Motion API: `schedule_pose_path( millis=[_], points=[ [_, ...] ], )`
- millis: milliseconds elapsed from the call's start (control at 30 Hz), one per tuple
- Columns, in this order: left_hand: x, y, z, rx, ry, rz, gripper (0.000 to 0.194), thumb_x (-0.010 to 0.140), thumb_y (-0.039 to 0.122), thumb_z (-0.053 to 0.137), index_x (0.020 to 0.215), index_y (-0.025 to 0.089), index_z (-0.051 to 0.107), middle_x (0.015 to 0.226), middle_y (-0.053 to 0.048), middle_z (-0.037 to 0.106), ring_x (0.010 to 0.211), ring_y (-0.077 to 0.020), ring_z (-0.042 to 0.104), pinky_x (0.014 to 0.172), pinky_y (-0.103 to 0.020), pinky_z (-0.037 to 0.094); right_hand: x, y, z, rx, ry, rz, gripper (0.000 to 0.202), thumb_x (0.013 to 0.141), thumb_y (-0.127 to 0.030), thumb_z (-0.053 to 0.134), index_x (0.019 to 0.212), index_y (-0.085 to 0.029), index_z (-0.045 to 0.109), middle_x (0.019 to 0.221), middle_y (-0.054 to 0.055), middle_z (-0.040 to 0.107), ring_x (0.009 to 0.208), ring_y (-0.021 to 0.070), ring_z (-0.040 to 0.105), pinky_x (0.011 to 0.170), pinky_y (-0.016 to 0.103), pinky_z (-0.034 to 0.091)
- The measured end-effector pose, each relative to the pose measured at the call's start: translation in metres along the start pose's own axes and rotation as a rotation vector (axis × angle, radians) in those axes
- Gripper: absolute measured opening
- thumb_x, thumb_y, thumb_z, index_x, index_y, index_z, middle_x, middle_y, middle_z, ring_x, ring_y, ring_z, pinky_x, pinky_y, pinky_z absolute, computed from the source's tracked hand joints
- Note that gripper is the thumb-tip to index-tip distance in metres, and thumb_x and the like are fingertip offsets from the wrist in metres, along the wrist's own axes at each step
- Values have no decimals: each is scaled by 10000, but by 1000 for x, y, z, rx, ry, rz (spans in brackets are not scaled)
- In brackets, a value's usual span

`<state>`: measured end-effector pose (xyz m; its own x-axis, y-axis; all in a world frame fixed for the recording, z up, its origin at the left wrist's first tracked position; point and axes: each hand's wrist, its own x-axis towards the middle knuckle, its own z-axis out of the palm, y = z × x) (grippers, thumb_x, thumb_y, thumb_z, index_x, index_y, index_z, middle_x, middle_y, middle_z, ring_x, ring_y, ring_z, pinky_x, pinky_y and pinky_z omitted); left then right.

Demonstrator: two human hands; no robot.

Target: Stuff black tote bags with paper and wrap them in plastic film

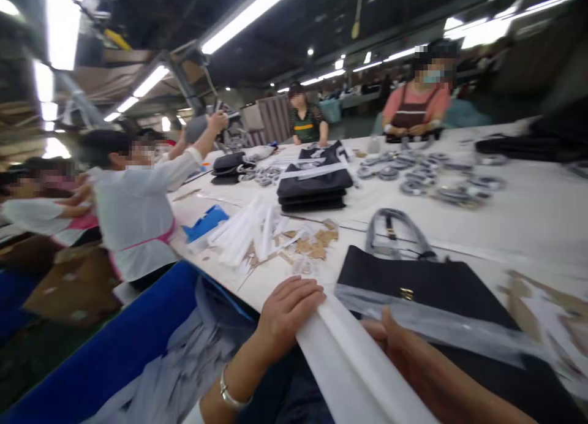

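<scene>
A long white worktable is lit by fluorescent tube lights hung from the dark ceiling above it; beyond the table, dim factory hall is seen.

1. Fluorescent ceiling tubes blaze overhead, blown out to white glare.
2. The pale table is evenly lit, with soft shadows.
3. Motion blur smears the near edge; wide-angle distortion bends the corners.

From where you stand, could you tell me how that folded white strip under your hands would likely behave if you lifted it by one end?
The white strip is long, thin and creased, so it would probably droop. It looks light for its size. Its smooth surface may slide under the left hand unless the fingers pinch it; the right hand touches its other edge.
</scene>
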<state>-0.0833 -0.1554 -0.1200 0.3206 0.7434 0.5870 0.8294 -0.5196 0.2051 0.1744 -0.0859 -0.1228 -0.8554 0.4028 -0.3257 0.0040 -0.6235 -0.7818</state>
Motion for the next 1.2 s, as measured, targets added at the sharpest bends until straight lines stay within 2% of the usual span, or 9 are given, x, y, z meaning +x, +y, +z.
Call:
schedule_pose_path(
  millis=[167,233,333,433,500,600,767,967,1200],
  points=[
    [45,17,47,-78,-138,196,429,985,141,442,1404,223,487,1379,-88,594,1303,-200,526,1144,-408,384,-40,-3,-10,165,115,-77,507,805,-479,738,1183,-148,674,1028,112,724,858,228,674,795,321,526],
    [53,-4,57,-83,-116,-1,382,986,184,443,1350,235,548,1332,-87,629,1244,-215,580,1087,-395,445,-63,-5,-35,135,321,-131,487,812,-472,733,1195,-180,664,1003,99,732,812,217,675,732,309,544],
    [67,-52,70,-18,-122,-551,329,965,302,492,1249,196,621,1121,-99,727,1082,-272,676,948,-408,535,-100,-18,-82,28,749,-352,482,769,-481,764,1177,-244,667,1037,83,735,836,236,682,702,321,568],
    [88,-87,85,95,-280,-754,736,845,340,675,1479,127,368,1300,-170,631,1182,-356,612,973,-475,506,-130,-39,-125,-29,1078,-632,450,754,-461,771,1155,-282,670,1092,94,724,906,266,691,744,363,580],
    [107,-86,97,161,-234,-637,948,788,341,740,1544,125,210,1459,-201,482,1316,-379,490,1058,-501,434,-142,-52,-147,-74,1170,-726,394,779,-419,754,1142,-292,670,1101,98,721,916,259,695,761,357,574],
    [142,-49,123,52,-139,-369,645,908,348,601,1493,226,356,1423,-117,541,1312,-302,507,1093,-462,411,-141,-61,-173,-165,1219,-777,366,800,-393,734,1142,-288,655,1096,76,723,939,249,693,833,362,559],
    [206,25,198,-397,-520,84,322,981,291,481,1272,275,618,1349,-41,615,1245,-210,570,1074,-373,447,-112,-59,-214,-228,1333,-835,343,828,-440,682,1123,-273,625,1096,42,722,977,264,687,929,440,533],
    [262,29,285,-512,-720,114,406,956,399,533,1303,202,611,1301,-110,647,1197,-270,603,1045,-413,457,-83,-49,-241,-158,1352,-813,398,858,-490,635,1168,-249,573,1083,52,727,979,270,687,879,439,561],
    [268,16,290,-777,-716,68,287,779,336,778,1036,230,703,1030,-26,724,980,-213,659,891,-301,495,-70,-54,-235,-2,1347,-846,403,850,-474,661,1156,-231,560,1109,66,720,966,253,685,796,377,584]
  ],
)
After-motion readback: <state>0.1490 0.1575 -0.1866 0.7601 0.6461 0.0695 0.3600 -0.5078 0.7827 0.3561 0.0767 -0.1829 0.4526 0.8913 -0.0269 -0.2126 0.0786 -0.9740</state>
